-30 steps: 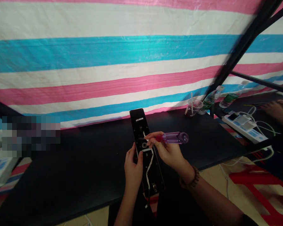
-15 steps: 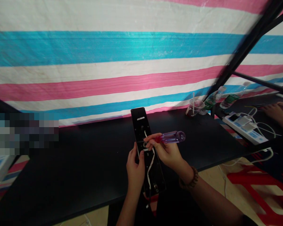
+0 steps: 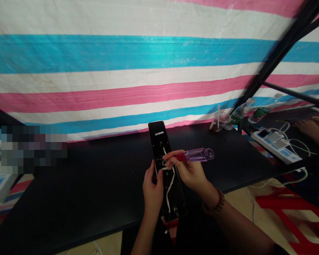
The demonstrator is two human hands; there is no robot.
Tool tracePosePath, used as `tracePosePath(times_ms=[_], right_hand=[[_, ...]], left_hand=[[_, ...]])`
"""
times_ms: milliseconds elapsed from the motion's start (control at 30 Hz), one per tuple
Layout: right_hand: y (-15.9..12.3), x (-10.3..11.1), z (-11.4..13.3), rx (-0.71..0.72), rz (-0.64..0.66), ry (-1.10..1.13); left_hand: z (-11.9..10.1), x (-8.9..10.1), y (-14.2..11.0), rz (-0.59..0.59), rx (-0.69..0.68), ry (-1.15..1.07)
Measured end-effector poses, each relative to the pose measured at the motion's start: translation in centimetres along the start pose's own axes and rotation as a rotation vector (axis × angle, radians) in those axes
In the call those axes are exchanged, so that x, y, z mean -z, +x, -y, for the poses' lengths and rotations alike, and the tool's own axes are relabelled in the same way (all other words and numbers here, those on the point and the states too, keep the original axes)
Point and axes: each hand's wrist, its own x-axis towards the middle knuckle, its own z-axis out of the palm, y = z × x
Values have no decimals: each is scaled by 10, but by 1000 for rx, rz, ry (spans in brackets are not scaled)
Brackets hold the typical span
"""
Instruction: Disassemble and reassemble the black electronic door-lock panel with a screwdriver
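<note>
A long black panel [image 3: 156,140], likely part of a device, lies lengthwise away from me and reaches past the table's near edge. A white cable [image 3: 171,187] runs along it and ends in a small connector hanging at the near end. My left hand [image 3: 152,186] grips the panel's left side, thumb on top and fingers along the edge. My right hand [image 3: 190,173] holds a screwdriver [image 3: 198,155] with a clear purple handle and red collar, the handle pointing right. My fingers hide its tip, near a round fitting [image 3: 164,163] on the panel.
The black table [image 3: 95,184] stretches left and right. At its back right stand a plastic cup [image 3: 220,122] with a straw and bottles [image 3: 239,113]. A power strip [image 3: 278,145] with white cables and another person's hands [image 3: 309,127] are farther right. A red stool [image 3: 289,216] is below.
The screwdriver handle has shifted slightly to the right in my right hand. My left hand and the panel stay almost where they were.
</note>
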Motion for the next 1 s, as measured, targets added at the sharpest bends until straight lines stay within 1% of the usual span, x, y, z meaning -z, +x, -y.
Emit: tracePosePath(times_ms=[200, 367, 467, 600, 733, 867, 1000], right_hand=[[-1, 2, 12, 7, -36, 179], [-3, 5, 19, 8, -69, 235], [-3, 8, 22, 3, -69, 237], [-4, 12, 27, -20, -36, 217], [-5, 14, 30, -4, -36, 197], [-8, 14, 31, -5, -48, 175], [-9, 15, 30, -18, -35, 159]], left_hand=[[-17, 7, 9, -93, -86, 54], [-23, 12, 21, -150, -246, 115], [-22, 17, 25, -138, -362, 149], [-22, 23, 28, -70, -462, 162], [-23, 25, 28, -27, -470, 156], [-26, 23, 25, -26, -421, 146], [-27, 21, 24, -18, -408, 133]])
